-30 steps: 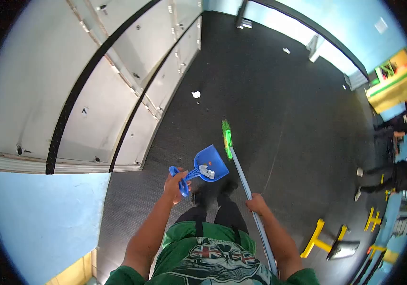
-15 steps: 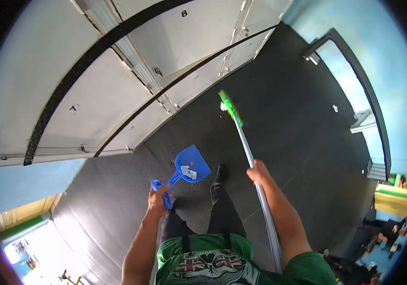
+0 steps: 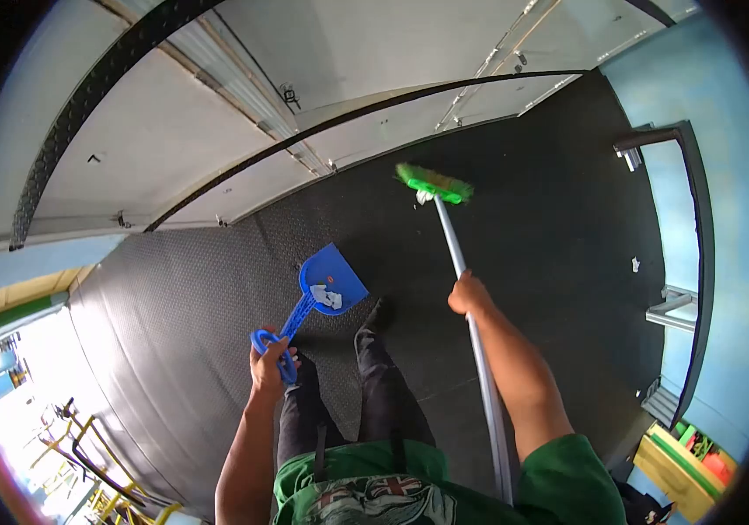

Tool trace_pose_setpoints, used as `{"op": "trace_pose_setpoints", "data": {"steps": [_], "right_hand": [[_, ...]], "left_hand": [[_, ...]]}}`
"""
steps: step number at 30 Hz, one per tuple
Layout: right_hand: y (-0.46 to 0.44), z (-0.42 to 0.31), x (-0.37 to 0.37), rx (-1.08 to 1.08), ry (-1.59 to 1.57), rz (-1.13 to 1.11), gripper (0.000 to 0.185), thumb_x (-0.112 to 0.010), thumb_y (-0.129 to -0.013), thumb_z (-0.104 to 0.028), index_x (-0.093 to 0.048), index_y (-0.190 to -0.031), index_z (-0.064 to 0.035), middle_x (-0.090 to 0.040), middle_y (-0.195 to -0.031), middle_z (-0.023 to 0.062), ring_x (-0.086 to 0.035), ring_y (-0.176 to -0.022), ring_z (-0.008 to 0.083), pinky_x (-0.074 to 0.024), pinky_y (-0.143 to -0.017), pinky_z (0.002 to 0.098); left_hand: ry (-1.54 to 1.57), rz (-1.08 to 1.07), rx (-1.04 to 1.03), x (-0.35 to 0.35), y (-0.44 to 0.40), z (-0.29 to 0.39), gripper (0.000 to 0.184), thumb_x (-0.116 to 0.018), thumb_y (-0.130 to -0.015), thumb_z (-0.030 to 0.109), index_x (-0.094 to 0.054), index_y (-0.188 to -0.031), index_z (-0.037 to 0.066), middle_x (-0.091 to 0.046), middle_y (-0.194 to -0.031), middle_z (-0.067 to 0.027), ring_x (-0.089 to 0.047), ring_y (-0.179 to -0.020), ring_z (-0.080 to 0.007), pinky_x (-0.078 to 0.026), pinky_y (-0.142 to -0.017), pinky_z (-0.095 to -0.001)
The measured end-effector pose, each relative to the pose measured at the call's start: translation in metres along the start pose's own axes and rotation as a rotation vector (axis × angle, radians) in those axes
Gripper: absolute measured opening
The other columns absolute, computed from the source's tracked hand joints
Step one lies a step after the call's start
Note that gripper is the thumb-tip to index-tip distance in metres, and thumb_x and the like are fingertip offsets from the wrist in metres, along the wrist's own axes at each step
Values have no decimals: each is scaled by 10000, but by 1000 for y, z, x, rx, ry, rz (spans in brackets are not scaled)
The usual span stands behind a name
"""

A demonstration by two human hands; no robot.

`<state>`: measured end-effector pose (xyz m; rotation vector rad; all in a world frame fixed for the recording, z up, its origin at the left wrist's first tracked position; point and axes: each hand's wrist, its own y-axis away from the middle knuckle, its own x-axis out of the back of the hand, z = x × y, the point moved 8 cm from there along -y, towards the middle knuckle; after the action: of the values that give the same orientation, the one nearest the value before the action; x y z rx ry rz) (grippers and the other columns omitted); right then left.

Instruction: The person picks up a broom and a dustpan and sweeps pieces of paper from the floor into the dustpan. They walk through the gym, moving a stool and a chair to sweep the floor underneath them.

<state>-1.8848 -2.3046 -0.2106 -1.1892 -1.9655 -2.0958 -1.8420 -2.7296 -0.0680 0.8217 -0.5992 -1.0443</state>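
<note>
Left of centre, the left hand (image 3: 267, 360) has its fingers curled round the loop grip (image 3: 287, 368) of the blue dustpan (image 3: 344, 269), pale scraps (image 3: 326, 298) lying in it. Upper middle, the green broom head (image 3: 437, 185) has swung more crosswise than half a second ago, and a white scrap (image 3: 423, 198) now shows on its near side. So I'd say it's between broom and pan, better placed for the sweep. Right of centre, the right hand (image 3: 470, 296) has its fingers wrapped round the pole (image 3: 486, 385). Another white bit (image 3: 635, 264) sits far right.
</note>
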Motion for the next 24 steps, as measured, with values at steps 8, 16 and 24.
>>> {"op": "trace_pose_setpoints", "data": {"steps": [8,16,24], "right_hand": [[105,5,-49,219,95,-47,661,-488,-766,-112,-249,-1321,155,-582,-1021,347,-605,-959,431,-498,-843,458],[33,-111,-8,430,166,90,546,-488,-808,-130,-341,-1288,84,-622,-921,300,-626,-877,423,-514,-776,472],[84,-37,-67,261,382,-20,470,-427,-881,-157,-370,-1321,-3,-612,-1054,239,-610,-989,364,-496,-831,461]], "left_hand": [[63,37,-81,18,0,-18,446,-669,-763,136,-452,-1151,92,-534,-779,-58,-563,-639,-157,-482,-498,-299],[131,108,-112,49,17,-33,419,-643,-786,157,-451,-1152,86,-539,-788,-74,-570,-645,-170,-501,-519,-324],[146,104,-97,70,24,-55,410,-672,-760,165,-473,-1111,92,-519,-807,-43,-555,-707,-143,-492,-534,-305]]}}
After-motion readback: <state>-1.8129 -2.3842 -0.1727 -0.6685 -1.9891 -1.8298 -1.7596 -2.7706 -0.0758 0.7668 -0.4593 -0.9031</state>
